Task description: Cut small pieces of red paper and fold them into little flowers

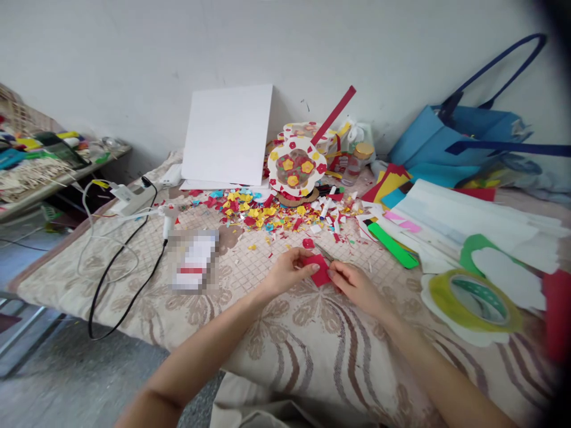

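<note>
A small red paper square (317, 270) is between my hands above the patterned tablecloth. My left hand (289, 272) pinches its left side, thumb lying across the front. At its right edge, the closed fingertips of my right hand (357, 286) grip the paper too. Just behind the right fingers show the metal blades of scissors (323, 252); their handles are partly hidden, and I cannot tell whether they rest on the cloth. A small red paper flower (308, 243) lies beyond the left hand.
Colourful paper scraps (254, 211) spread across the back, before a flower-decorated round fan (297, 167) and white board (227, 134). Right are a green cutter-like tool (392, 245), yellow tape roll (439, 300), paper sheets (482, 220) and blue bag (428, 134). Cables (129, 318) hang over the left edge.
</note>
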Demonstrator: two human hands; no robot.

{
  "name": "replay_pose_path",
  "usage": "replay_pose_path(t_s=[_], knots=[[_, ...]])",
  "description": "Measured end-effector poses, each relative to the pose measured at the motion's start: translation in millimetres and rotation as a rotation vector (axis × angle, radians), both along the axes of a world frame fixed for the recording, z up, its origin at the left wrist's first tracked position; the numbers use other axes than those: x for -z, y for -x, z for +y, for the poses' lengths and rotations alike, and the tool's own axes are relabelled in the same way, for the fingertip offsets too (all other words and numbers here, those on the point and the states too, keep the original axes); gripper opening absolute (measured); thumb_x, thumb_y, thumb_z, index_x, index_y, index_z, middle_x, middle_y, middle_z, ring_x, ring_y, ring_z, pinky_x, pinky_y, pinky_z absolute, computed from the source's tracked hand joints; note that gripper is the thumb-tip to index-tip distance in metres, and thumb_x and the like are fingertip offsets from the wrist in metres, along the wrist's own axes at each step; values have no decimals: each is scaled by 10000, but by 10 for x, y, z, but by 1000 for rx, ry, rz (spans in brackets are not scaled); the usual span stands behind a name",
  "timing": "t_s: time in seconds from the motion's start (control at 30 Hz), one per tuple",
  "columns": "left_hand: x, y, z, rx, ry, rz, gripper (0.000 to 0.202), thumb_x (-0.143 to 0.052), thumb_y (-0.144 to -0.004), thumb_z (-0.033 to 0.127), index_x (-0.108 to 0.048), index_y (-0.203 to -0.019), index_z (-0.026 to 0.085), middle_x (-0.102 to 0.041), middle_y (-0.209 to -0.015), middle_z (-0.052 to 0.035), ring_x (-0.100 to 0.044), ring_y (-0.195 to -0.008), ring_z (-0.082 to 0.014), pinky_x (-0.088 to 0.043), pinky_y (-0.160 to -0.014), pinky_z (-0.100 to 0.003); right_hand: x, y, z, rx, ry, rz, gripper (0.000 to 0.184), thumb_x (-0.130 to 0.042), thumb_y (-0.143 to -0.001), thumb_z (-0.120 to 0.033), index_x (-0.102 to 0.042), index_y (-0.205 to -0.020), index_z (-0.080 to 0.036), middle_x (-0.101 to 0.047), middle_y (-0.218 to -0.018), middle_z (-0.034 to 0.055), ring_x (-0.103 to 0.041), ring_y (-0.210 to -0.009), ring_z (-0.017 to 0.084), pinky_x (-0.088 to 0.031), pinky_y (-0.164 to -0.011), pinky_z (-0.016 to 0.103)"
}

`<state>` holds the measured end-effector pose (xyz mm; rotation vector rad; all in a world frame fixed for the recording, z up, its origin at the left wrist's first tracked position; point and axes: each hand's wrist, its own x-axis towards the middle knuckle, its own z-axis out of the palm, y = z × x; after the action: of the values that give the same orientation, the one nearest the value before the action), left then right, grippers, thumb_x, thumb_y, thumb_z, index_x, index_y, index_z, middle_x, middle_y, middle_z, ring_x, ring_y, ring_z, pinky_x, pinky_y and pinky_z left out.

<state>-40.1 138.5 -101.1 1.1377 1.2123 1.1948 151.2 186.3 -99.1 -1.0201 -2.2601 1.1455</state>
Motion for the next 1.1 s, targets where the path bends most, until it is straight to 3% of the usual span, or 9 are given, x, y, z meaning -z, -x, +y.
replay_pose_path(t_s=[0.13,0.27,0.37,0.63,0.73,0.93,1.03,1.1], knots=[[-28,93,17,32,27,-9,431,-781,-581,400,-618,-851,106,-607,-662,-18,-536,-586,-84,-417,-578,-210,-40,-26,2,-99,-91,-97,210,-437,-869,-292,-500,-687,-210,-487,-587,-31,-440,-555,134,-305,-541,260],[6,114,2,208,94,-28,402,-794,-552,382,-630,-792,105,-625,-678,-30,-547,-593,-93,-411,-573,-217,-56,-14,-25,-144,-134,-126,213,-430,-876,-289,-516,-699,-207,-515,-613,-19,-457,-574,137,-316,-547,259],[47,101,-1,267,101,-18,355,-779,-570,386,-629,-738,111,-616,-665,-18,-524,-566,-81,-395,-547,-208,-76,-21,-23,-149,-146,-106,235,-426,-888,-317,-532,-709,-208,-536,-630,-7,-467,-581,142,-331,-549,262],[-6,107,35,20,172,-111,355,-745,-612,411,-574,-740,127,-550,-595,28,-442,-466,-35,-330,-433,-154,-120,-358,227,202,-316,-181,189,-548,-818,-400,-570,-766,-220,-622,-729,29,-497,-566,157,-362,-542,283],[-37,80,22,-7,225,-163,369,-744,-612,424,-551,-738,135,-555,-598,28,-475,-465,-44,-384,-432,-158,-109,-385,220,174,-220,-116,225,-525,-832,-425,-583,-774,-215,-616,-713,23,-502,-564,154,-371,-527,277],[-17,-12,-7,49,255,-226,388,-749,-608,415,-547,-788,138,-616,-660,-6,-584,-555,-102,-468,-465,-195,-39,-132,15,71,261,144,338,-423,-882,-509,-532,-795,-201,-560,-657,-3,-517,-540,129,-373,-463,236],[21,-46,-16,81,261,-217,365,-742,-628,391,-534,-789,138,-611,-637,-1,-581,-539,-99,-465,-460,-191,5,-13,-59,49,310,227,268,-529,-841,-468,-528,-825,-201,-570,-687,-6,-548,-584,128,-430,-521,238],[45,-60,-20,82,261,-217,367,-748,-624,377,-526,-791,138,-602,-623,6,-567,-519,-90,-460,-454,-187,38,36,-91,33,296,300,359,-641,-773,-404,-510,-1051,-219,-610,-871,27,-603,-737,158,-486,-630,266]])
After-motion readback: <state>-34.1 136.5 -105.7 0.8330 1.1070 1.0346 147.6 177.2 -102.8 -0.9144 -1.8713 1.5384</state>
